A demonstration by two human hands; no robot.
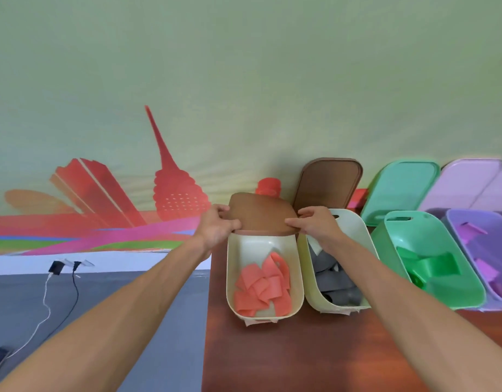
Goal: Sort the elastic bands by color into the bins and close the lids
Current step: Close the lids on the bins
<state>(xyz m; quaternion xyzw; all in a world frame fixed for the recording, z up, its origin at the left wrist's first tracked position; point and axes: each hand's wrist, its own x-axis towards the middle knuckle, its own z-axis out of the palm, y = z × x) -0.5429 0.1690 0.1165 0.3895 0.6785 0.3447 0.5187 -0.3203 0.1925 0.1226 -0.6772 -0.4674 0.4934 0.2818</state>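
- Two hands hold one brown lid point(262, 213) over the far end of the leftmost cream bin point(296, 284), which has coral-red elastic bands point(261, 287) heaped in its bottom.
- The left hand point(215, 227) pinches the lid's left edge, thumb on top and fingers curled under; the right hand point(314, 224) does the same on the right edge. Both are closed on the lid, not around it.
- The lid tilts: its near edge looks to rest on the bin's far rim, its far edge raised, so most of the opening is still uncovered.
- To do this step well, I judge the lid should be drawn toward the person until its outline matches the rim, then pressed down evenly along both long sides; pushing one side first could cock it.
- No band pokes above the rim, so nothing should get trapped.
- Just beside it stands a second cream bin point(307, 278) with grey bands point(336, 287), its brown lid point(329, 182) leaning on the wall behind.
- Further right come a green bin point(456, 295) with green bands and a purple bin point(492, 250), each open, its lid propped behind it, all on a reddish wooden table point(300, 357).
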